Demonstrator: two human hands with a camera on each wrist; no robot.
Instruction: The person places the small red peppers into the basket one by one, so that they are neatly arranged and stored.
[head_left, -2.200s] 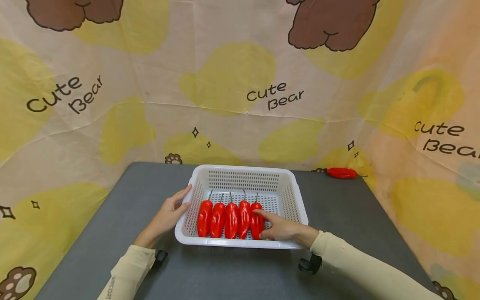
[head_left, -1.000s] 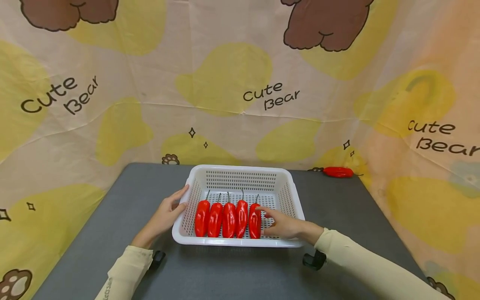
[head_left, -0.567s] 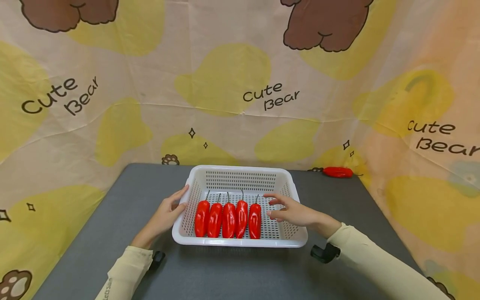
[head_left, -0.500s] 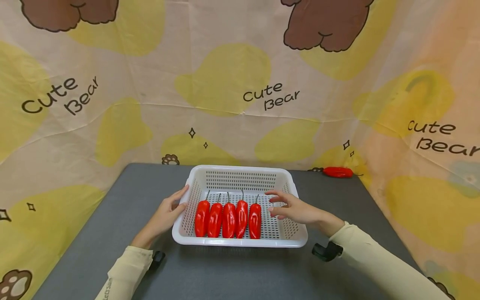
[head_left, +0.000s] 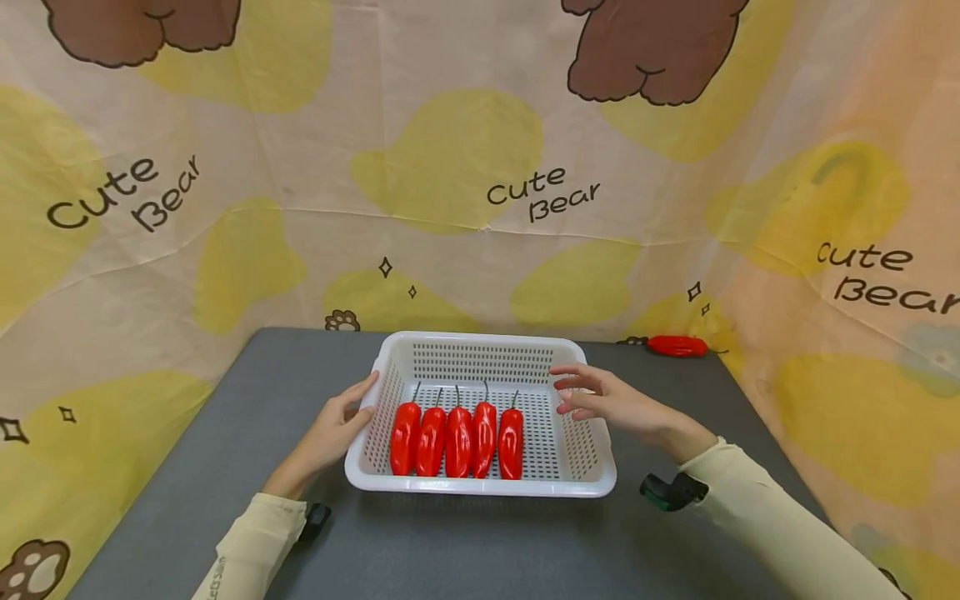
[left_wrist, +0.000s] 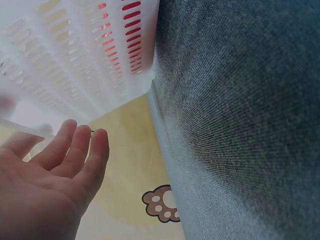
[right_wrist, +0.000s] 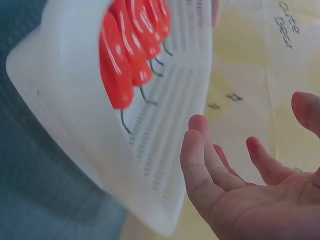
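A white perforated plastic basket (head_left: 480,487) stands on the dark grey table. Inside it, several shiny red chili peppers (head_left: 458,442) lie side by side in a row at the left and middle, stems pointing away. My left hand (head_left: 330,429) rests against the basket's left rim with thumb and index finger; in the left wrist view its other fingers extend loosely below the rim. My right hand (head_left: 622,406) hovers over the basket's right side, fingers spread and slightly bent, holding nothing. The right wrist view shows this right hand (right_wrist: 265,195) apart from the peppers.
One more red chili pepper (head_left: 677,346) lies at the table's back right corner, beside the cloth. A printed cloth backdrop (head_left: 450,158) hangs behind and around the grey table (head_left: 450,550). Each wrist wears a black camera mount (head_left: 673,492).
My right hand has let go of the rightmost pepper in the row and moved up and right, away from it. The left hand stays at the rim, and the basket has hardly shifted.
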